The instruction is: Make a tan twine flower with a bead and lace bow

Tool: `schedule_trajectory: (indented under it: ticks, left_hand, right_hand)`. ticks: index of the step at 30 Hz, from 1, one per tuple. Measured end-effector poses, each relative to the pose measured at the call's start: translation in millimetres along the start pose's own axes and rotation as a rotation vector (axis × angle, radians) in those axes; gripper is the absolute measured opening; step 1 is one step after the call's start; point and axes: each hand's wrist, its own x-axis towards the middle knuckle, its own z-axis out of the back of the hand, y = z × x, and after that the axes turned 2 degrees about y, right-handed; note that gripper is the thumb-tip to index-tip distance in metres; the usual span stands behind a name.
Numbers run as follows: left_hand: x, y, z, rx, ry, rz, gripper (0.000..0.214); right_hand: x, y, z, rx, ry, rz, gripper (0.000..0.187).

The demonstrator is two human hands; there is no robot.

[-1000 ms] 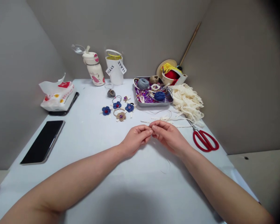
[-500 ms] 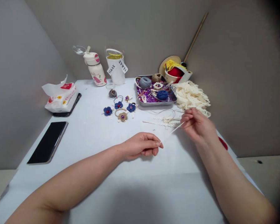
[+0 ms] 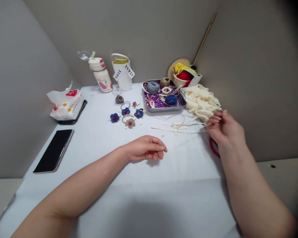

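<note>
My right hand [image 3: 224, 127] is at the right of the table, its fingers pinched on the end of a thin cream lace trim [image 3: 181, 131]. The trim runs left across the table, near a tangled bundle of cream lace [image 3: 201, 101] just above my hand. My left hand [image 3: 146, 148] rests on the table near the middle, fingers loosely curled, with nothing visible in them. Red-handled scissors [image 3: 213, 147] lie partly hidden under my right hand and wrist.
A metal tray [image 3: 164, 110] holds yarn balls and purple beads. Blue and burlap flower ornaments [image 3: 129, 123] lie left of it. A phone [image 3: 53, 151], a tissue pack [image 3: 67, 105], a bottle [image 3: 101, 79] and a white cup [image 3: 120, 72] stand further left and back.
My hands were together at the centre. My right hand has since moved right with the lace trim, and my left hand has let go and drawn back onto the table.
</note>
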Motion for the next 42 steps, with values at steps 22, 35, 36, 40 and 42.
schedule_trajectory:
  ticks: [22,35,36,40,42]
  left_hand:
    - [-24,-19,10.7,1.101,-0.603,-0.605,0.017]
    - [-38,-96,104.7,1.334,-0.628,-0.09,0.021]
    - [-34,-96,103.9,1.341,-0.636,-0.05,0.02]
    - [-29,-101,97.9,1.337,-0.628,0.043,0.023]
    - [-29,-105,96.0,1.343,-0.594,0.092,0.029]
  right_hand:
    - [-35,3,-39,-0.161,0.088,-0.036,0.028]
    - [-63,-38,-66,-0.694,0.413,0.04,0.024]
    - [-64,-38,-65,-0.708,0.42,0.051,0.024]
    - [-65,-39,-66,-0.772,0.47,0.099,0.022]
    - [-66,-40,-66,-0.803,0.494,0.113,0.02]
